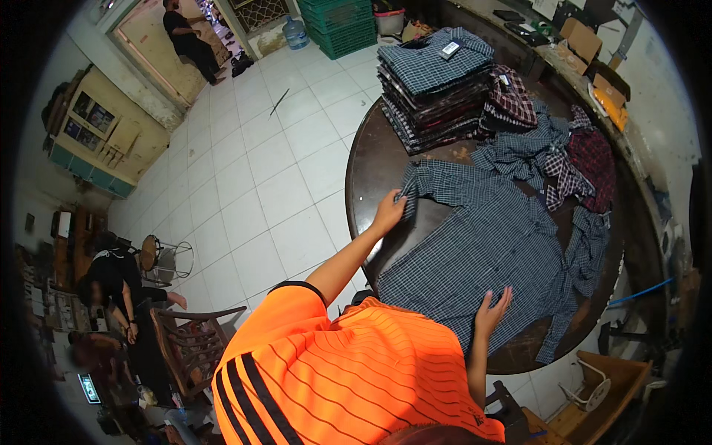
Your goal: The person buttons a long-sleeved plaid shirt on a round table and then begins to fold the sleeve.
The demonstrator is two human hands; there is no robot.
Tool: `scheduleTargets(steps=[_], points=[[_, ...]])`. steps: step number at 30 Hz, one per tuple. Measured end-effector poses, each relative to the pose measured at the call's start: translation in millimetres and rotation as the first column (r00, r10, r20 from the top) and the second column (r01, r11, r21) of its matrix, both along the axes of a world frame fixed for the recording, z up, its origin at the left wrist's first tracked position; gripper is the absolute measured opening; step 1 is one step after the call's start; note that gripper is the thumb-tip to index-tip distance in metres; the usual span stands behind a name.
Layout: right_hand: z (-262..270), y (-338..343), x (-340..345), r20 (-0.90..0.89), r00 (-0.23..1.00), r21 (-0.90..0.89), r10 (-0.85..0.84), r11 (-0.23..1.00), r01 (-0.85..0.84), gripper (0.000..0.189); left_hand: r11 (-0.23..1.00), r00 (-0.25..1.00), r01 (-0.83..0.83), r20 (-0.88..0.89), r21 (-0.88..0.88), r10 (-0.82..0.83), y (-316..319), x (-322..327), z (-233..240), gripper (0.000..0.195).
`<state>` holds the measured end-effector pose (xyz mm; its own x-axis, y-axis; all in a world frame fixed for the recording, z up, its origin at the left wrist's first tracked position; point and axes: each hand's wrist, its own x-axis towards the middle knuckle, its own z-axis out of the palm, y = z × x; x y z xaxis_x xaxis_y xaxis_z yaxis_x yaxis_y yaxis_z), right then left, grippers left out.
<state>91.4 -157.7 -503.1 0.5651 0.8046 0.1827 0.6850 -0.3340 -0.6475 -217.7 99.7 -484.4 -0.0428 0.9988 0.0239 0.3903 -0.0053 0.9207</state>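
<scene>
A dark blue-grey checked long-sleeved shirt [478,245] lies spread over the dark round table [367,161] before me. My left hand [389,212] is closed on the cuff end of one sleeve [410,186], near the table's left edge. Over the lower part of the shirt, my right hand [494,310] has its fingers apart and nothing in them; whether the palm touches the cloth is unclear. The other sleeve [559,328] trails towards the table's near right edge.
Folded checked shirts [434,94] stand in a tall stack at the back, one bearing a tag. Crumpled checked shirts [589,161] lie at the right. A wooden chair [189,345] is at left; people [192,39] are farther off. Green crates [339,28] stand behind.
</scene>
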Motion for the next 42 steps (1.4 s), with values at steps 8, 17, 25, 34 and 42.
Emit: scheduleTargets(steps=[8, 17, 25, 34, 42], points=[[139, 41, -50, -0.035, 0.948, 0.332, 0.316, 0.899, -0.287, 0.059, 0.773, 0.397, 0.528, 0.907, -0.353, 0.143, -57, 65, 132, 0.031], [185, 30, -69, 0.187, 0.932, 0.38, 0.311, 0.852, -0.361, 0.061, 0.547, 0.286, 0.776, 0.948, -0.313, 0.137, -104, 97, 173, 0.039], [193, 2, -42, -0.538, 0.824, 0.386, 0.177, 0.921, 0.054, 0.02, 0.659, 0.66, 0.74, 0.337, -0.136, -0.671, -126, 117, 194, 0.053], [206, -1, -35, -0.762, 0.506, 0.505, 0.404, 0.86, 0.074, 0.027, 0.64, 0.527, 0.763, 0.482, 0.096, -0.7, -139, 128, 198, 0.03], [212, 0, -44, -0.589, 0.796, 0.531, 0.141, 0.81, 0.249, 0.032, 0.736, 0.563, 0.675, 0.681, -0.052, -0.468, -141, 124, 193, 0.01]])
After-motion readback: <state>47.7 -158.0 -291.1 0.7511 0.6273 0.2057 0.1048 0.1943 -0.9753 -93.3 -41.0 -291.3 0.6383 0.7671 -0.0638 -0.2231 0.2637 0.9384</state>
